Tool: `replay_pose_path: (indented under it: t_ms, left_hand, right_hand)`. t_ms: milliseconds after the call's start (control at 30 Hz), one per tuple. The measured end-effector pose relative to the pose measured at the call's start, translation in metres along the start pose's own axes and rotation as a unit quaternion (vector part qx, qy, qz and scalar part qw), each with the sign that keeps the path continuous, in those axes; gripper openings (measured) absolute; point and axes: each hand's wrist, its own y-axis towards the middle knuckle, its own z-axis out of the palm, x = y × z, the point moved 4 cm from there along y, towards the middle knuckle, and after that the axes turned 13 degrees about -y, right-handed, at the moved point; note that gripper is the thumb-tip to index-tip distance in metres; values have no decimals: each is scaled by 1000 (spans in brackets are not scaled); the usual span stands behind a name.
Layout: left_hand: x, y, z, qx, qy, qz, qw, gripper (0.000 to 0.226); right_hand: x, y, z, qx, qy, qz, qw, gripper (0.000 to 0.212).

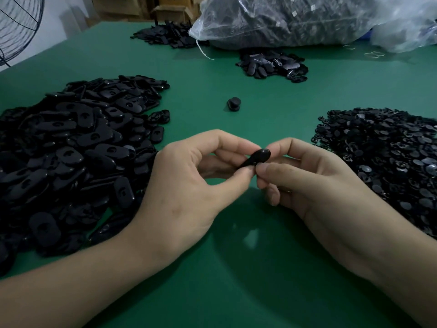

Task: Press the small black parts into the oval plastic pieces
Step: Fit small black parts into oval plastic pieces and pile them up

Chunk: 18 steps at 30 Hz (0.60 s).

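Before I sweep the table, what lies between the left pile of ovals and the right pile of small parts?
Head view: the left hand and right hand pinch one oval piece; farther back, one loose black part lies on green table.

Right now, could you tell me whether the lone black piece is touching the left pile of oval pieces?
Apart. The head view shows bare green table between the lone black piece and the pile of oval pieces.
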Motion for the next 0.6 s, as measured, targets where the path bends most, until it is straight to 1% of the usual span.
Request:
replay_pose_path:
  t_ms: [200,300,400,500,600]
  left_hand:
    - [-7,-3,1,-10,52,46,998,27]
    - [-15,-5,3,-11,90,87,992,28]
    - [-21,-5,5,-5,129,128,983,24]
    - [-21,-4,6,9,130,130,983,14]
    - [-21,-4,6,16,149,132,980,14]
  right_hand:
    - [0,0,0,22,14,0,1000,24]
    - [1,1,0,40,33,3,999,14]
    - [1,1,-1,56,46,1,997,12]
    - [1,1,-1,69,64,3,996,12]
    - [1,2,-2,78,77,6,994,12]
